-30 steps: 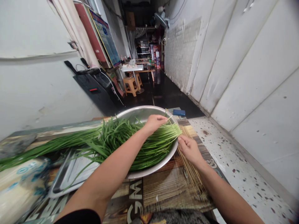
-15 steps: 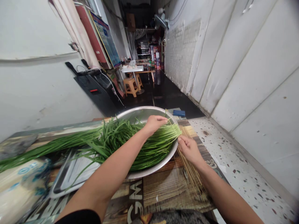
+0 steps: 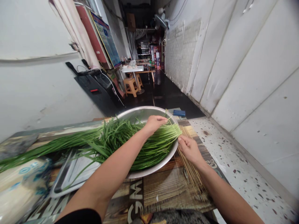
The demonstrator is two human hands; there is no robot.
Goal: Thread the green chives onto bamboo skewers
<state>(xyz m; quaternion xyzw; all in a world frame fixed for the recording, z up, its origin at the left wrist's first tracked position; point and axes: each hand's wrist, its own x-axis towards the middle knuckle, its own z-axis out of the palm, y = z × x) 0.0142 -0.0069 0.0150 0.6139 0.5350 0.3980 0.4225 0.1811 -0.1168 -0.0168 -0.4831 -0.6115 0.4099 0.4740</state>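
A large steel basin (image 3: 157,173) holds a thick heap of green garlic chives (image 3: 149,155), their pale stem ends bunched at the right rim. Over this heap, my left hand (image 3: 156,123) is closed in a pinch on a thin chive stem near the pale ends. My right hand (image 3: 189,150) is closed just outside the right rim, its fingertips touching or very near the stem ends. What sits between those fingers is too small to make out. Beneath and beside that hand, many thin bamboo skewers (image 3: 192,174) lie on the wood-patterned table (image 3: 161,196).
Long chives (image 3: 58,143) trail over the table's left side. A metal tray (image 3: 56,189) and a plastic-wrapped white package (image 3: 25,183) lie at the left. A small blue box (image 3: 179,113) sits behind the basin. Farther off stand a white table (image 3: 133,69) and a stool (image 3: 130,87).
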